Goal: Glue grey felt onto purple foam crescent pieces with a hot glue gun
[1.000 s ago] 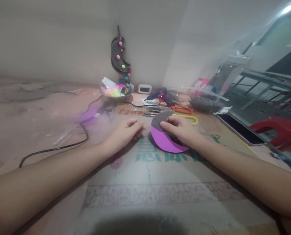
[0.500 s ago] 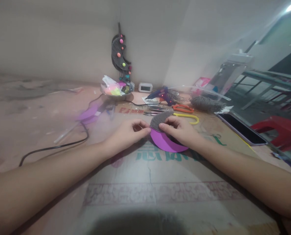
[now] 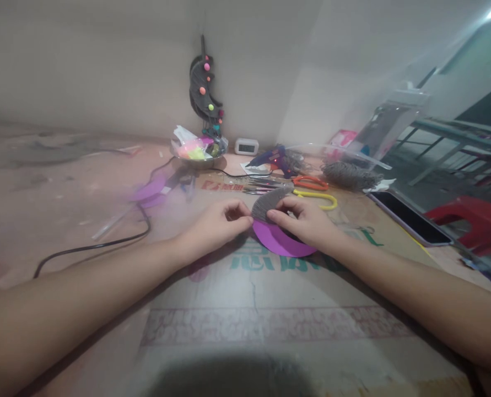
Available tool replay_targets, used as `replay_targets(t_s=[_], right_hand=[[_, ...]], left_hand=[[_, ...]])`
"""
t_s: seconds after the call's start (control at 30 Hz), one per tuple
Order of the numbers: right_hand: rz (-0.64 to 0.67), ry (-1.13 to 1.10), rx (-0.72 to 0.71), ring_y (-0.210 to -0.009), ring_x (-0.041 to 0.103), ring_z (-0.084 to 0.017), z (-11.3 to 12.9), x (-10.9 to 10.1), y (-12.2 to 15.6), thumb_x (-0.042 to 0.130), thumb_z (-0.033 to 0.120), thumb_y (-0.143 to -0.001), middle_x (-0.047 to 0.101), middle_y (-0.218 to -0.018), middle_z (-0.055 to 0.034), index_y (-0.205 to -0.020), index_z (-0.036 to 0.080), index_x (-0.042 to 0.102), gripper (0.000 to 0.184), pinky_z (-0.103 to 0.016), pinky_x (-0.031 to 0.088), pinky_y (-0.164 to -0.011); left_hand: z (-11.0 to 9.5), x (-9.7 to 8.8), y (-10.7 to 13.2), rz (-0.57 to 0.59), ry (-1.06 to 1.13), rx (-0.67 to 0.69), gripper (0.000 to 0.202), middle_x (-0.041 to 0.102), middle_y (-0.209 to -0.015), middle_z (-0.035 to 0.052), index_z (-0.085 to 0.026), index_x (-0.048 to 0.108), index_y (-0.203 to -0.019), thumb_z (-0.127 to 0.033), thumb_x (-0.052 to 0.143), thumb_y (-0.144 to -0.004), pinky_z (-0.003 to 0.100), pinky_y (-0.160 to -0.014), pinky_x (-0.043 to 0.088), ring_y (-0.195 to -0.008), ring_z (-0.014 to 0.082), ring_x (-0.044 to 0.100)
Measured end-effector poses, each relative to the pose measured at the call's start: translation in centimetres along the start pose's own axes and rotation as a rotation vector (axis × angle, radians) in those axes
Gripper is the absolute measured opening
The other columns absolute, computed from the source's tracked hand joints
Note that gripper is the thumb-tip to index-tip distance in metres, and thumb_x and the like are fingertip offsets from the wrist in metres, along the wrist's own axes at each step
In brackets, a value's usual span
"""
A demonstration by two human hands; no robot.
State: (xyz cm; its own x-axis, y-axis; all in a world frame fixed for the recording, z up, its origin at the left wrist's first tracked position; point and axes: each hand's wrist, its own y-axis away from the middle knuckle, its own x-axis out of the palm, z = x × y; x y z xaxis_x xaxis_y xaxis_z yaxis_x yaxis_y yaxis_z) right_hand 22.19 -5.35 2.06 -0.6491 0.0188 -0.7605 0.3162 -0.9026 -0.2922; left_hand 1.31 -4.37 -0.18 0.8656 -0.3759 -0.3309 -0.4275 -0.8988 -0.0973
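Observation:
A crescent-shaped piece (image 3: 284,241) has bare purple on its lower part and close-wound grey yarn (image 3: 266,205) over its upper part. My right hand (image 3: 305,218) is closed on it, thumb on top at the edge of the wound yarn, covering its inner curve. At the crescent's left edge, where grey meets purple, my left hand (image 3: 232,218) is closed in a pinch. Whatever lies between those fingertips is too small to make out. Just beyond the crescent are scissors with a yellow handle (image 3: 330,199) and others with an orange handle (image 3: 311,183).
Printed cardboard (image 3: 212,292) lies under my hands. Behind are a glue gun (image 3: 276,159), a small digital clock (image 3: 246,146), a bowl (image 3: 199,161) and a decorated grey crescent (image 3: 201,91). Grey yarn (image 3: 350,175) and a phone (image 3: 410,216) lie right; a black cable (image 3: 100,243) runs left.
The view has shifted very slightly. Both hands keep nearly the same place and grip on and beside the crescent.

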Motion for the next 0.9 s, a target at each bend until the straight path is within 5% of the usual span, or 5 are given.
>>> replay_targets(t_s=[0.9], right_hand=[[-0.011,-0.017,0.010,-0.060,0.048,-0.013,0.23,-0.14,0.19,0.057,0.040,-0.081,0.055,-0.062,0.0004,-0.066,0.018,0.058,0.027,-0.026,0.035,-0.056]], left_hand=[[-0.45,0.02,0.14,0.037,0.005,-0.027,0.017,0.060,-0.071,-0.0013,-0.016,0.062,-0.080,-0.033,0.060,-0.080,0.022,-0.054,0.039,-0.058,0.0093,0.049]])
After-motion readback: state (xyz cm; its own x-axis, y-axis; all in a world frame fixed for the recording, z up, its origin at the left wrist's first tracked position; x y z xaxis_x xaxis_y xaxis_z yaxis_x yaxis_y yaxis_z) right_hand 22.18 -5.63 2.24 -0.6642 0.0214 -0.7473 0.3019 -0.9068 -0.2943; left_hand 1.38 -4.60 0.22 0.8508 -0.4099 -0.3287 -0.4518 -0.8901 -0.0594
